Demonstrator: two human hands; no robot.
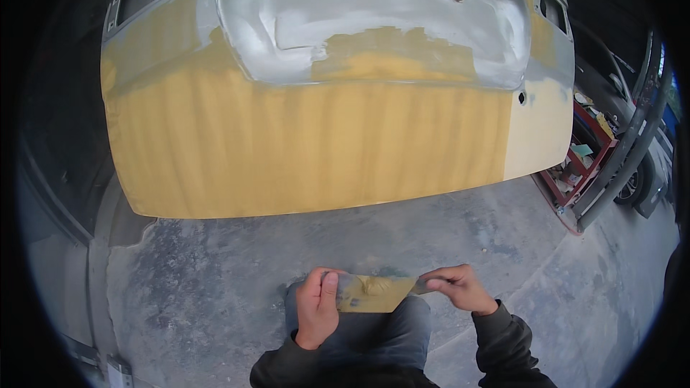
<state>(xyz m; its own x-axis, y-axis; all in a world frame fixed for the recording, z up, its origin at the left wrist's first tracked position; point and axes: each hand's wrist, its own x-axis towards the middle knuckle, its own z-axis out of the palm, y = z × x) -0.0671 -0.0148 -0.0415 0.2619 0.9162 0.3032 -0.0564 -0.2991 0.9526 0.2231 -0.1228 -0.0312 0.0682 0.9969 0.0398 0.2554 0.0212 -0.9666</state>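
Note:
A car tailgate panel (309,144) fills the upper half of the head view, its lower part coated in yellow filler, its upper recess bare grey metal. Below it, over my knee, I hold a flat spreader blade (374,293) smeared with yellow filler. My left hand (318,307) grips its left end with the thumb on top. My right hand (460,287) pinches its right end between fingertips.
A dusty grey concrete floor (215,273) lies under the panel. At the right stands a red metal shelf rack (586,158) with small items, beside a grey pole and a car wheel (632,183).

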